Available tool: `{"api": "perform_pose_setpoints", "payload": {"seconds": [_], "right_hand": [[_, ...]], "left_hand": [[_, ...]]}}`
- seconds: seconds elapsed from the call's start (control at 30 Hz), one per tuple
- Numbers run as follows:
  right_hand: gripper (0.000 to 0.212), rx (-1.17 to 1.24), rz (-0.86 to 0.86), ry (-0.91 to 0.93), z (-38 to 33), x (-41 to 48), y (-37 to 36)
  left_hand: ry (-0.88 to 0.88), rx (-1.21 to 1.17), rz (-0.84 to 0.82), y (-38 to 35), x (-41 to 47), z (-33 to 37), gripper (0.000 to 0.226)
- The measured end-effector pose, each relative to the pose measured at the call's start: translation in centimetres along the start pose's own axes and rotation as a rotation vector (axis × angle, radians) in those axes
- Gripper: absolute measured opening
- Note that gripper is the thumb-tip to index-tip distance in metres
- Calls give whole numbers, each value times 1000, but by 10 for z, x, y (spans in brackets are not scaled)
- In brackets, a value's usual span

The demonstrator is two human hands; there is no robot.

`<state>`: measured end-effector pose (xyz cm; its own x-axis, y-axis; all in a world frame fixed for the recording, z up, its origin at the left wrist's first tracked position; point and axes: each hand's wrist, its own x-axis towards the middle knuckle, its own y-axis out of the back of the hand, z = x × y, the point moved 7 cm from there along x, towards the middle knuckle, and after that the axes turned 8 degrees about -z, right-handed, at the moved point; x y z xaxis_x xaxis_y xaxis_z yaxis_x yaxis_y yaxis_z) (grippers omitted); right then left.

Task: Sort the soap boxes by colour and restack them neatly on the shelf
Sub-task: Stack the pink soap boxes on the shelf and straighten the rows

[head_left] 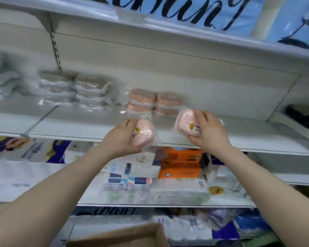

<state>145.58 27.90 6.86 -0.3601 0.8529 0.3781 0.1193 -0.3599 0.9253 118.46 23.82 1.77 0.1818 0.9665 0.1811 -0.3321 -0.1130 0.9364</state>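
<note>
Shop shelving fills the view, white metal tiers running left to right. Nearest, at six o'clock, stands an open cardboard box (118, 236); its contents are not visible. Above it a lower tier carries wrapped paper goods and an orange pack (181, 163). Both arms reach up to the middle shelf (248, 138). The left hand (121, 138), at about nine o'clock of the view's centre, has fingers and thumb curled round a pink soap box (144, 134). The right hand (209, 129), at about three o'clock, grips a second pink box (186, 123) the same way. The hands are apart, and both boxes are tilted over the shelf's front edge; whether either touches the shelf cannot be told. Behind them, toward twelve o'clock, the pink stacks (141, 101) sit side by side, each two high. The grey stacks (91, 90) stand further off at ten o'clock, blurred. Blue packs (284, 18) lie on the top tier. Assessment: the boxes appear light and rigid, with rounded corners, each sealed in loose clear film that will likely be slippery and crinkle. Hold should be taken across the body's sides, not by the film flaps. Stacked units may slide on the film; lower each flat and square.
</note>
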Motion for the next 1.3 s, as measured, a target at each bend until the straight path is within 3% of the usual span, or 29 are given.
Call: {"api": "perform_pose_setpoints", "payload": {"seconds": [0.1, 0.23, 0.37, 0.57, 0.7, 0.97, 1.3], "right_hand": [[84, -41, 16, 63, 8, 55, 1], [91, -55, -101, 2, 14, 133, -15], [72, -24, -126, 38, 15, 188, -35], [68, -67, -229, 131, 12, 244, -60], [47, 5, -313, 172, 16, 258, -81], [56, -13, -174, 138, 24, 239, -103], [61, 120, -22, 249, 26, 236, -112]], "left_hand": [[26, 36, -9, 10, 31, -8, 100], [91, 74, -12, 21, 67, -17, 103], [154, 74, 5, 23, 90, -34, 94], [189, 140, -20, 33, 116, -48, 84], [205, 146, -76, 48, 142, -50, 81], [43, 358, -58, 80, 215, -39, 68], [7, 441, -218, 43, 278, -42, 70]]}}
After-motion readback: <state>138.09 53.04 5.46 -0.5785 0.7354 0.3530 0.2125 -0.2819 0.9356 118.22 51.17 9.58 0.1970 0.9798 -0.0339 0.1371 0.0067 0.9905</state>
